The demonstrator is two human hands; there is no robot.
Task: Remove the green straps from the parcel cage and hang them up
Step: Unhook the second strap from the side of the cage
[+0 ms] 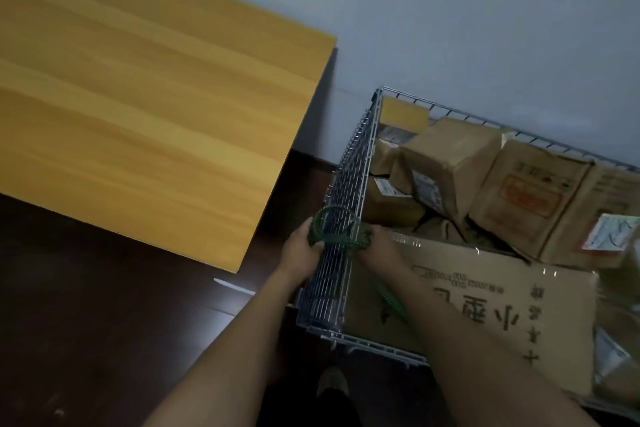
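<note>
There's your dark green strap (334, 238), looped and bunched over the top edge of the wire parcel cage (349, 177), on its left wall. A second green strap (391, 302) trails inside, across the flat carton (485, 305).

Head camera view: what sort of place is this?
Probably a small parcel storage or sorting room: a wire parcel cage full of labelled cardboard boxes stands against a plain wall, beside a wooden table, with a green strap on its side.

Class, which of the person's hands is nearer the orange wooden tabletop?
Left. The left hand is outside the cage, beside the tabletop; the right hand is inside it.
</note>
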